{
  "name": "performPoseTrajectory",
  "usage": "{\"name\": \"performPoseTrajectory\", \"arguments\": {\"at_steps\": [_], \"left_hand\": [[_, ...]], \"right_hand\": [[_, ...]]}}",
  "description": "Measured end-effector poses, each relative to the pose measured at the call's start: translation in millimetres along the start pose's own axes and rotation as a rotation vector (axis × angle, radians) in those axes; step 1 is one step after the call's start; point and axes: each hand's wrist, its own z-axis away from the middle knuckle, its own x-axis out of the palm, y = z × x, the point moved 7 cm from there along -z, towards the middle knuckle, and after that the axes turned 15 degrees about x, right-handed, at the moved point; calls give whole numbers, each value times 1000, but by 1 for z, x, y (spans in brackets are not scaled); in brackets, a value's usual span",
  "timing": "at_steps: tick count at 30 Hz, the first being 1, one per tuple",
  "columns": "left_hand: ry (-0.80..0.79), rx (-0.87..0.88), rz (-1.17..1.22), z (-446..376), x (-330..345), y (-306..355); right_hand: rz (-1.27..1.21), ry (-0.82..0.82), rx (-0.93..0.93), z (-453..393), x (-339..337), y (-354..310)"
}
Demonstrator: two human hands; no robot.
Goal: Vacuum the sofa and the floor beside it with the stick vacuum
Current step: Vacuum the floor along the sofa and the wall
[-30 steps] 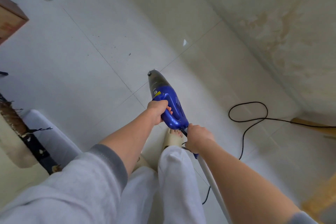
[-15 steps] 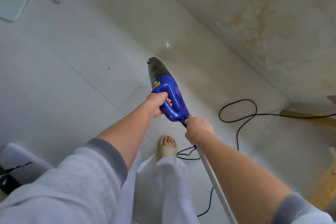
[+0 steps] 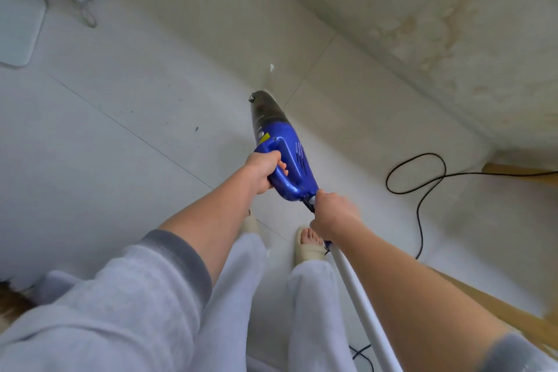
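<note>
Stick vacuum [image 3: 282,151] points away along the floor; left hand [image 3: 262,170] clenches its handle ahead, right hand [image 3: 333,213] grips the tube [image 3: 362,305] behind.

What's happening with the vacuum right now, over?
Left hand shut on the blue vacuum handle. Right hand shut on the white tube joint. Black cord looped on floor to the right, trip risk.

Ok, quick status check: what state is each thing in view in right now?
Left hand: closed around the blue handle.
Right hand: gripping where body meets white tube.
Stick vacuum: held up off the floor, dark nozzle end pointing away; no floor head visible.
White tube: running back past the right arm.
Black power cord: lying looped on the tiles.
Paper scrap: lying on the floor.
</note>
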Motion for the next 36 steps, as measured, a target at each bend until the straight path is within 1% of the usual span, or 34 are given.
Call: {"name": "performPoseTrajectory", "arguments": {"at_steps": [3,6,12,19,23,28,32,36], "left_hand": [[-18,-26,-26,2,-13,2],[-33,-15,-50,-8,-17,18],[-48,37,-76,-39,0,52],[-66,62,-98,-69,71,84],[-48,58,-51,-86,114,94],[-18,79,-19,-103,168,123],[-14,117,-17,-115,203,150],[-20,118,-48,-119,227,158]], "right_hand": [[-33,-31,24,11,3,-11],[-75,-36,39,8,-4,-23],[-121,17,71,-23,-29,-29],[-171,72,98,-79,-69,15],[-92,123,92,-111,-96,46],[-42,182,60,-149,-144,83],[-31,193,60,-171,-173,104],[-43,167,69,-181,-182,122]]}}
